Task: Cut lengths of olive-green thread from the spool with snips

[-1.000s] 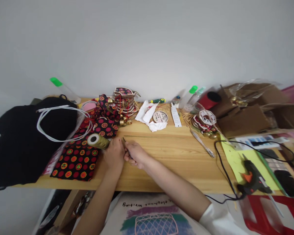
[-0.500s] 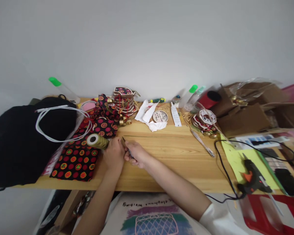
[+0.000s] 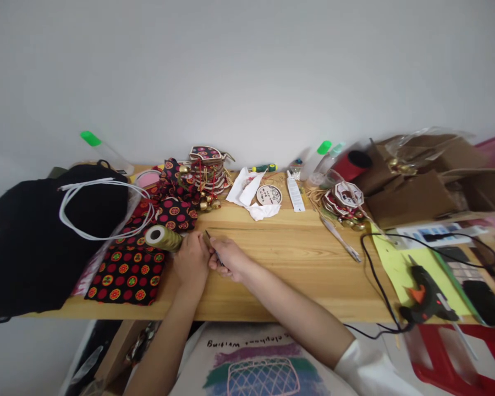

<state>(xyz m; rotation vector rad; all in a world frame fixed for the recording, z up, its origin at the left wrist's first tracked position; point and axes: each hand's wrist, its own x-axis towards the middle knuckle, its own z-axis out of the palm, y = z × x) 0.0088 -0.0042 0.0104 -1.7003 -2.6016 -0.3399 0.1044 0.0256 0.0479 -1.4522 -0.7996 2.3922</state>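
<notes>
My left hand (image 3: pixel 192 254) is closed around one end of a spool of olive-gold cord (image 3: pixel 168 240), whose pale hollow core faces left. Pressed close beside it, my right hand (image 3: pixel 227 258) grips a small dark pointed tool (image 3: pixel 208 235), perhaps scissors. Its tip sticks out between the two hands, and fingers cover most of it. Whether a strand of cord runs between the hands is too small to make out. Folded black cloth with red and yellow flowers (image 3: pixel 126 275) lies just left of the spool.
Stacked patterned ornaments with bells (image 3: pixel 208 170) stand behind the hands. White paper (image 3: pixel 247 190), a round printed disc (image 3: pixel 269 194) and a tube (image 3: pixel 296 192) lie at the back. Rightward are a craft knife (image 3: pixel 341 239), a glue gun (image 3: pixel 427 297) with its cable, and cardboard boxes (image 3: pixel 412 198).
The view has shifted very slightly. Both hands keep the same hold and position, and nothing on the table has visibly moved.
</notes>
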